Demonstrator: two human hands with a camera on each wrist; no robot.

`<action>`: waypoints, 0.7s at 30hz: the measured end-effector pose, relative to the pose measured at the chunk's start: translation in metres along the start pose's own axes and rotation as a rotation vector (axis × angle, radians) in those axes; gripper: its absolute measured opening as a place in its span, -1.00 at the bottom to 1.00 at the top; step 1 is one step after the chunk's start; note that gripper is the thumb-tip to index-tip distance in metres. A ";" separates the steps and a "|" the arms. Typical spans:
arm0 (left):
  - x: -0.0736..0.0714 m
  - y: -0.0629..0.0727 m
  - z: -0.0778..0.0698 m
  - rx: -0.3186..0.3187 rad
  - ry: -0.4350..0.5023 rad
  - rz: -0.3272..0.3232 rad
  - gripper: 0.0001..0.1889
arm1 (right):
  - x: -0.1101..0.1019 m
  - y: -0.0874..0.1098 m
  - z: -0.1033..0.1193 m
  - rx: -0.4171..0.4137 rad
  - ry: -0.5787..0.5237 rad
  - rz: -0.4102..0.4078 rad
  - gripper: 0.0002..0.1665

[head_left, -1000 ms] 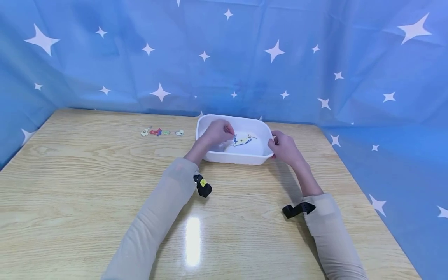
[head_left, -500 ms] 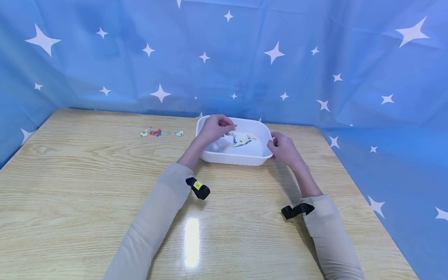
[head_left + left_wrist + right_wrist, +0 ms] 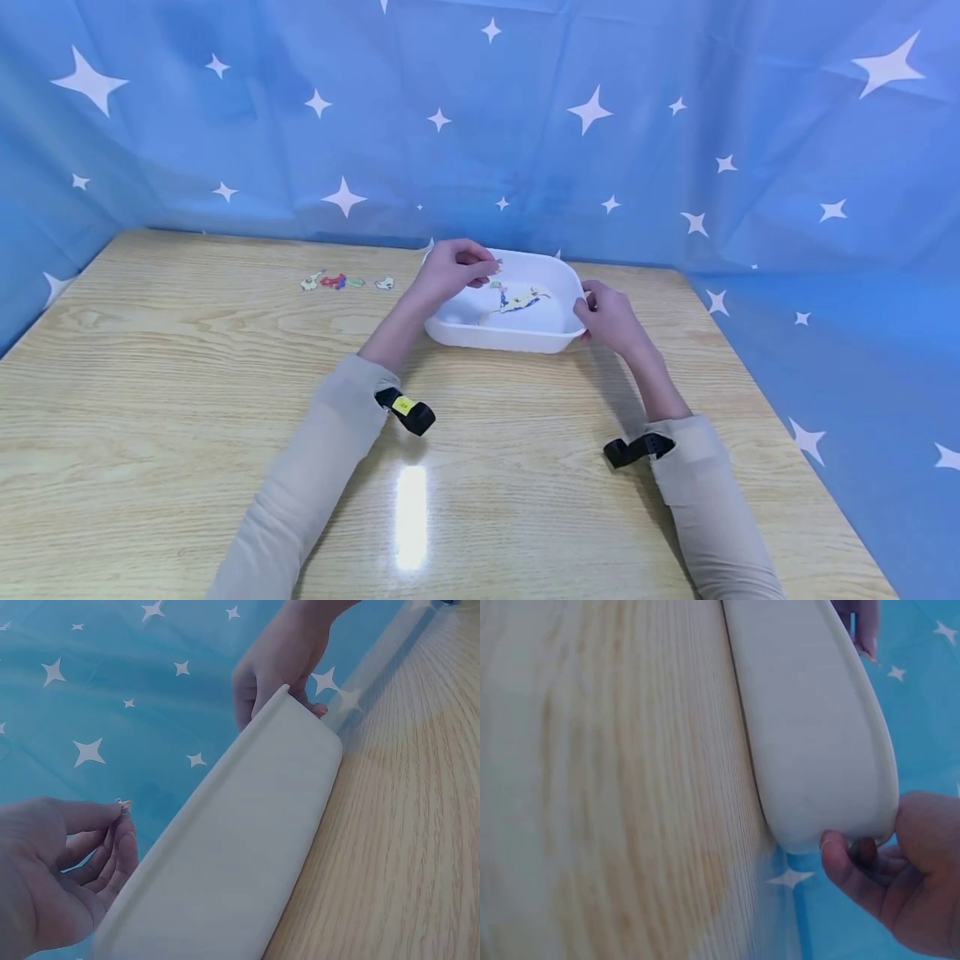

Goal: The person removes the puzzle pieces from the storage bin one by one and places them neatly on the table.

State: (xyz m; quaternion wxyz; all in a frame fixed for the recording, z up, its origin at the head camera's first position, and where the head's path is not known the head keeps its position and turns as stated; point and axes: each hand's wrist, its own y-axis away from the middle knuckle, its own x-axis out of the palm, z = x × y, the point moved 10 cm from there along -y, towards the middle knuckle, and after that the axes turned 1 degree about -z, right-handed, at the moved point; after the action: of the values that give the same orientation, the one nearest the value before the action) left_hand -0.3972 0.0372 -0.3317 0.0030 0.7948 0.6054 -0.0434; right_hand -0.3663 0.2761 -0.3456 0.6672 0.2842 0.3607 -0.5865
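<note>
Left hand (image 3: 454, 268) pinches a small piece (image 3: 125, 805) over the white tub (image 3: 502, 340); right hand (image 3: 611, 318) grips the tub's right end.
Only head view shows inside the tub — colourful flat pieces (image 3: 522, 302) on its floor — plus a row of small cutouts (image 3: 333, 282) on the table (image 3: 187, 400), left of the tub. Left wrist view gives the pinched piece an orange bit; right wrist view, fingers against the tub's outer wall. Yellow sticker (image 3: 403, 405) nearer than the tub — marking too small to read.
</note>
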 end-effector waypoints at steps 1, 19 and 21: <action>-0.002 0.001 -0.001 -0.001 -0.002 -0.002 -0.83 | 0.000 0.000 0.000 -0.002 -0.001 0.000 -0.45; -0.055 0.016 0.008 -0.032 0.000 -0.046 -0.77 | -0.001 0.000 0.000 -0.008 -0.005 -0.006 -0.47; -0.063 0.019 0.009 -0.031 -0.008 -0.059 -0.77 | 0.000 0.000 0.000 -0.011 -0.007 -0.003 -0.46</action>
State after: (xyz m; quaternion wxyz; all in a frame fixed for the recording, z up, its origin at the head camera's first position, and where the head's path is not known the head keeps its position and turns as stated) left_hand -0.3964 -0.0293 -0.3372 0.0163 0.7761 0.6293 -0.0375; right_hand -0.3665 0.2759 -0.3450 0.6693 0.2777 0.3619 -0.5864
